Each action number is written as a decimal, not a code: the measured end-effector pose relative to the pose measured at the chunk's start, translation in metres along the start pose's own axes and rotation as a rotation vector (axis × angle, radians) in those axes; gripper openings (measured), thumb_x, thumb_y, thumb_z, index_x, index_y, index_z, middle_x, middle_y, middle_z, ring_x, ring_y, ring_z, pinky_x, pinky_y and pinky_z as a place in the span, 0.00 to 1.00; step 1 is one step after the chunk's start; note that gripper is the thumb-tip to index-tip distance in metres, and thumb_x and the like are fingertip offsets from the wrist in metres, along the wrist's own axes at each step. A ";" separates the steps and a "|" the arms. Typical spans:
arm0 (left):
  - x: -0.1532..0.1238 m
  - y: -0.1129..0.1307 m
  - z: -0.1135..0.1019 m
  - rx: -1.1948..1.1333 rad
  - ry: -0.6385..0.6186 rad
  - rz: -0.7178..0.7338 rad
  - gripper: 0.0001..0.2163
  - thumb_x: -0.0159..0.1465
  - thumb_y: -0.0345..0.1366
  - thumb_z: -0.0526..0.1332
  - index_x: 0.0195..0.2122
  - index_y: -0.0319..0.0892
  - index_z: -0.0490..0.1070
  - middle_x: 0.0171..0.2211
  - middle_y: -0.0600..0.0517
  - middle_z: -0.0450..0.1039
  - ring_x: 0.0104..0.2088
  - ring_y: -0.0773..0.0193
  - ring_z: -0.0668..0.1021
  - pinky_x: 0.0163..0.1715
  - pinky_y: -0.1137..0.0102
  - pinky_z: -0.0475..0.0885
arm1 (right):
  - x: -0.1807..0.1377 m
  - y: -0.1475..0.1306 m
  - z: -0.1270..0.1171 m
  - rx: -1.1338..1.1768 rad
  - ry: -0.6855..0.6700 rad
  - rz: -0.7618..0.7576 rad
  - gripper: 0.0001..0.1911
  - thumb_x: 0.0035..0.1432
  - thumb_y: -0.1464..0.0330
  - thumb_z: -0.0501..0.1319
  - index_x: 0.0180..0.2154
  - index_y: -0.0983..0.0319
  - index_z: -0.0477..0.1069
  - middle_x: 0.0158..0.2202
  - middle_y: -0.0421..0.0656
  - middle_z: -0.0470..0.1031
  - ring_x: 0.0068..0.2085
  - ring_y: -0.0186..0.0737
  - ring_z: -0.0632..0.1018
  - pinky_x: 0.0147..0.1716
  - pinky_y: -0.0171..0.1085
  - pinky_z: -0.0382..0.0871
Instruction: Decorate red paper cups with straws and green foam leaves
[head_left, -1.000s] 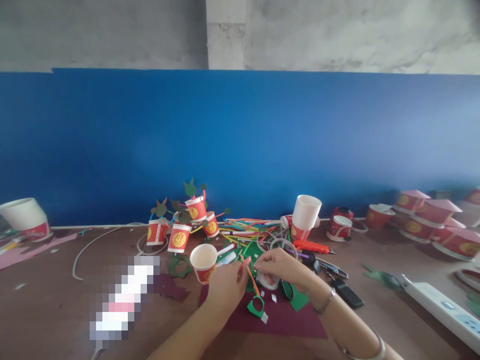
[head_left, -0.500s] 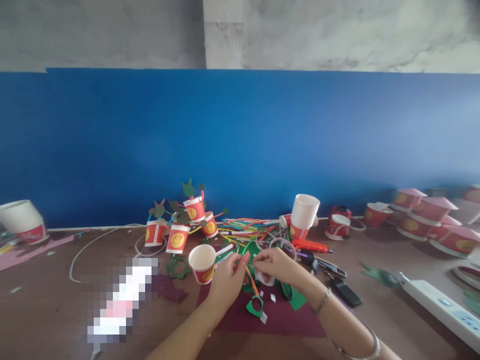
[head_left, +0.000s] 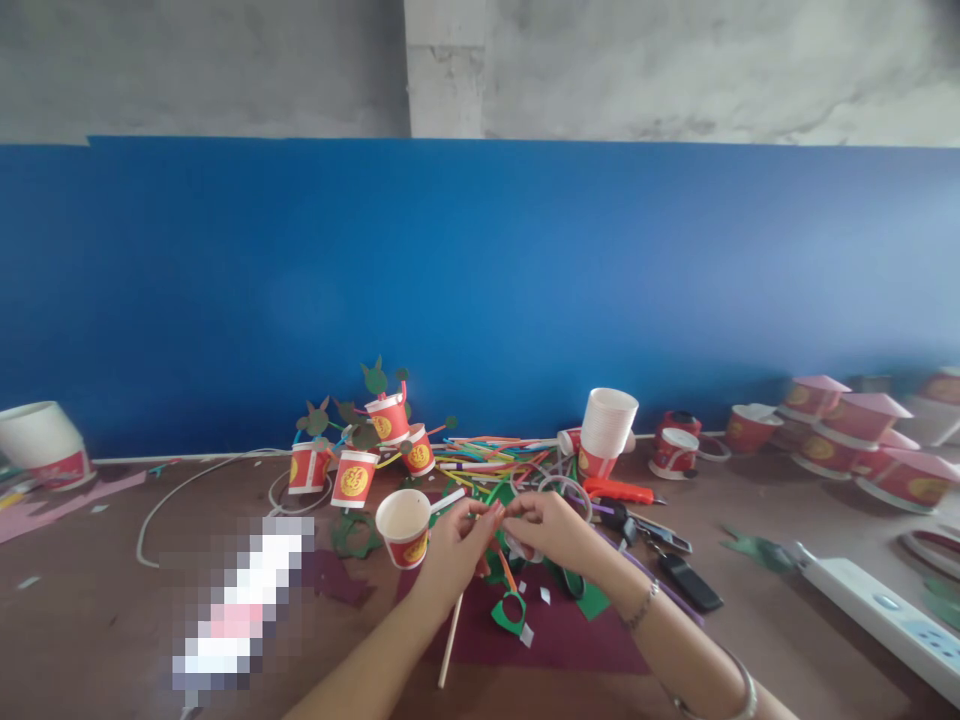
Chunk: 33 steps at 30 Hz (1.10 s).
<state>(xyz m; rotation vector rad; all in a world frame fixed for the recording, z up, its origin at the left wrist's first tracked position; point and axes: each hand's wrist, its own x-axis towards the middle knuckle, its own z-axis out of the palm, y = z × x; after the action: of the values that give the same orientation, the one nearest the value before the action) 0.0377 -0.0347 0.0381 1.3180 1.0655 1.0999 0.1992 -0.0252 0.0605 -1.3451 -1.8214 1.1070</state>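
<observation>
Left hand (head_left: pixel 456 545): fingers drawn together in a narrow pinch. Right hand (head_left: pixel 546 520): fingers curled in, likewise narrow. The fingertips meet or nearly meet; whatever lies between them is hidden, so the grip of either cannot be told.

Change: the gap between the hands, open half a second ago, has closed. A pale stick (head_left: pixel 451 640), absent from that view, now projects below the left hand; whether that hand grips it cannot be told. Judgement: the work is at a fine, two-handed stage, concentrated at the fingertips.

Layout, left to right:
- Red cup figures (head_left: pixel 354 480), grouped behind the left hand.
- Open paper cup (head_left: pixel 393 543), upright, beside the left hand.
- Pale stick, slanting toward the near edge.
- Orange straw (head_left: pixel 508 573), running from beneath the hands to a green cut-out (head_left: pixel 504 622) on the maroon sheet (head_left: pixel 577 640).
- Stacked cups (head_left: pixel 609 420), behind the right hand.
- Orange cutter (head_left: pixel 621 490), just beside that stack.
</observation>
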 end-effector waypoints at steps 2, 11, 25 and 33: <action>0.000 0.000 -0.001 -0.006 0.009 0.030 0.18 0.57 0.52 0.59 0.31 0.39 0.68 0.19 0.57 0.68 0.15 0.73 0.66 0.14 0.78 0.60 | -0.001 -0.003 0.000 -0.011 0.004 0.002 0.08 0.52 0.66 0.58 0.28 0.63 0.72 0.14 0.36 0.68 0.17 0.29 0.65 0.18 0.29 0.57; 0.002 -0.001 -0.002 -0.029 0.002 0.119 0.15 0.58 0.48 0.60 0.29 0.38 0.69 0.21 0.57 0.63 0.22 0.72 0.64 0.21 0.77 0.59 | -0.004 -0.011 0.001 -0.046 0.052 -0.053 0.07 0.52 0.68 0.57 0.28 0.62 0.72 0.15 0.36 0.67 0.18 0.30 0.66 0.19 0.29 0.59; -0.002 0.006 -0.001 -0.179 0.059 0.102 0.15 0.54 0.46 0.64 0.25 0.38 0.66 0.19 0.59 0.60 0.20 0.74 0.59 0.19 0.77 0.54 | -0.007 -0.015 0.004 -0.070 0.079 -0.116 0.09 0.52 0.68 0.59 0.34 0.62 0.76 0.20 0.37 0.72 0.23 0.34 0.72 0.24 0.32 0.64; -0.005 0.015 0.001 -0.310 0.054 0.055 0.14 0.50 0.45 0.67 0.28 0.39 0.72 0.21 0.57 0.69 0.22 0.71 0.69 0.23 0.76 0.62 | -0.005 -0.012 0.005 -0.088 0.094 -0.153 0.15 0.55 0.64 0.58 0.42 0.62 0.75 0.23 0.39 0.74 0.26 0.37 0.73 0.28 0.35 0.67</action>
<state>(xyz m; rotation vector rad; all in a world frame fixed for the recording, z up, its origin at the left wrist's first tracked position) 0.0382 -0.0407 0.0533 1.0807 0.8602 1.2912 0.1908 -0.0325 0.0682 -1.2619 -1.8882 0.8788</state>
